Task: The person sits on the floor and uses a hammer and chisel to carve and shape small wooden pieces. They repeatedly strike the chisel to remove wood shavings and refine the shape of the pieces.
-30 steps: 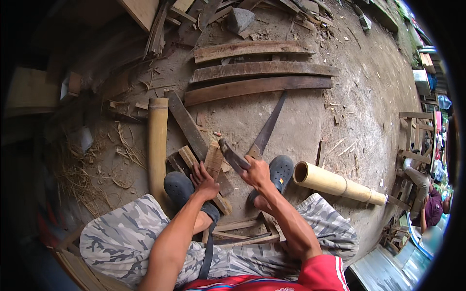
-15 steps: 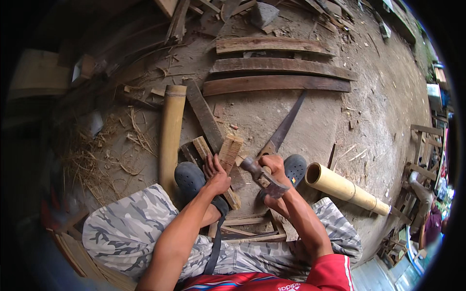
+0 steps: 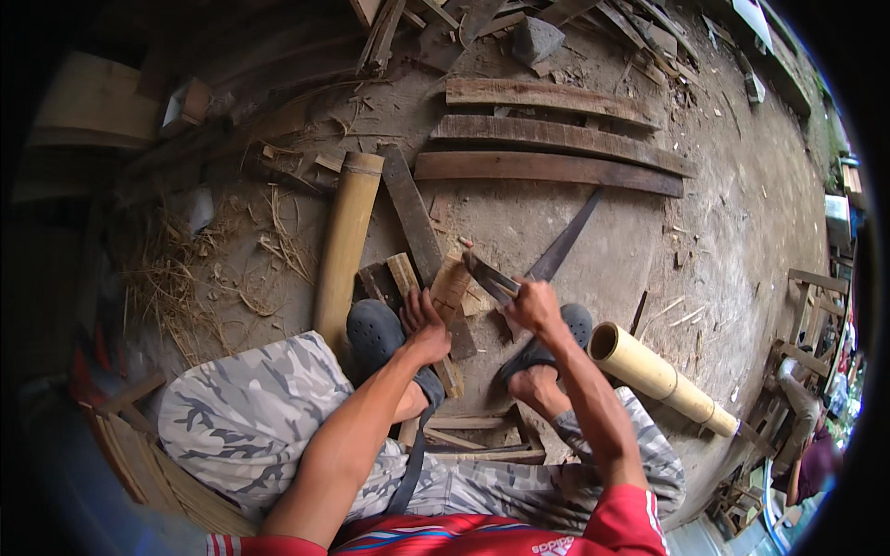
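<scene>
My left hand [image 3: 425, 331] is on a short wooden block [image 3: 451, 285], its fingers spread along the block's left side and holding it. Under and beside the block lie a narrow wood offcut [image 3: 402, 274] and a long dark plank [image 3: 411, 208]. My right hand [image 3: 537, 308] is closed around the handle of a hatchet. The hatchet head [image 3: 489, 278] is at the block's upper right edge; whether it has bitten into the wood I cannot tell. A handsaw [image 3: 565, 243] lies on the ground just beyond my right hand, its handle partly hidden.
Dark clogs [image 3: 373, 332] are on my feet, either side of the work. A bamboo pole [image 3: 349, 246] lies at left, another bamboo piece [image 3: 663, 378] at right. Three boards [image 3: 556, 172] lie ahead, near a grey stone [image 3: 537, 41]. Fibre shavings [image 3: 185, 269] cover the left ground. Another person [image 3: 816, 463] is far right.
My right hand has swung the hatchet away from me, bringing its head from over my right forearm to the block's edge. My left hand stays on the block. The whole view has shifted slightly.
</scene>
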Action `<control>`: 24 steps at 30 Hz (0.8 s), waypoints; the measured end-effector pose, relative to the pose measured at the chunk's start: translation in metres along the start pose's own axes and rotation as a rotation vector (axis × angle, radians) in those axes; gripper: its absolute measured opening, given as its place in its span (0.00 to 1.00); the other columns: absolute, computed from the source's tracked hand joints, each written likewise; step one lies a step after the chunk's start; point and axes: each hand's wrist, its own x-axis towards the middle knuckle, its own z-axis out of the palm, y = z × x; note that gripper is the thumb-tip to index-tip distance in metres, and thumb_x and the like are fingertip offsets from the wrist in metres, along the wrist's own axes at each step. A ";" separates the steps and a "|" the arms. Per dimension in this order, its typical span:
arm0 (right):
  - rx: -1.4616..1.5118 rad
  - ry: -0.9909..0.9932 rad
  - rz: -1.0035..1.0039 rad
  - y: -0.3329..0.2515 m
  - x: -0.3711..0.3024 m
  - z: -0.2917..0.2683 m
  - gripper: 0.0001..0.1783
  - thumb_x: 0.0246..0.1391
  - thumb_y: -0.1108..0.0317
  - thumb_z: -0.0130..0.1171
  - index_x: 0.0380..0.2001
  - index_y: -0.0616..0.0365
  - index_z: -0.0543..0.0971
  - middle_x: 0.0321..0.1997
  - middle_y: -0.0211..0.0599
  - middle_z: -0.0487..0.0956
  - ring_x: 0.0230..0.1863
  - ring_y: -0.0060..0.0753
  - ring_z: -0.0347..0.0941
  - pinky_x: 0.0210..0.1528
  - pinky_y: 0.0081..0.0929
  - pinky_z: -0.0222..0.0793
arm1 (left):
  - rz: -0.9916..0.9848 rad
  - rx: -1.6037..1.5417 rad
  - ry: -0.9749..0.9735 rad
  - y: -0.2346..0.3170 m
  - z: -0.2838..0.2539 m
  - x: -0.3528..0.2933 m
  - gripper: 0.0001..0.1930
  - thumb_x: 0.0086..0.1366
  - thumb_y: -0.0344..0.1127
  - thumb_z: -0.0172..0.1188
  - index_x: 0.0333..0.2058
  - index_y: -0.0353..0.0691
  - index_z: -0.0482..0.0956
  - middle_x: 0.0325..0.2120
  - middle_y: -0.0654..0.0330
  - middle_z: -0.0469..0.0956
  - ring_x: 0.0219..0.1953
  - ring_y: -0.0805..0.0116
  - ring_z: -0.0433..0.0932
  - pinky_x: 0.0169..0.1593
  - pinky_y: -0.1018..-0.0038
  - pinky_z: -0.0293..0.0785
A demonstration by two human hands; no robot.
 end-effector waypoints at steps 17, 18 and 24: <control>0.326 0.264 -0.185 -0.039 -0.021 -0.032 0.08 0.40 0.67 0.62 0.22 0.58 0.74 0.15 0.49 0.70 0.18 0.52 0.72 0.23 0.40 0.69 | -0.039 -0.037 0.016 0.009 -0.010 0.002 0.53 0.60 0.40 0.61 0.64 0.26 0.25 0.67 0.34 0.25 0.70 0.36 0.24 0.68 0.44 0.25; 0.359 0.302 -0.250 -0.043 -0.024 -0.037 0.09 0.39 0.68 0.63 0.21 0.58 0.74 0.13 0.47 0.68 0.17 0.51 0.71 0.22 0.39 0.67 | -0.043 -0.027 0.008 0.007 -0.008 0.001 0.53 0.60 0.40 0.61 0.64 0.26 0.25 0.67 0.33 0.25 0.70 0.36 0.24 0.68 0.44 0.25; -0.108 -0.036 0.091 -0.007 0.006 0.005 0.11 0.46 0.61 0.58 0.27 0.59 0.78 0.23 0.55 0.78 0.28 0.56 0.78 0.31 0.46 0.73 | -0.021 0.036 0.032 0.006 0.006 0.006 0.56 0.58 0.42 0.63 0.63 0.24 0.23 0.67 0.33 0.28 0.70 0.35 0.27 0.68 0.42 0.27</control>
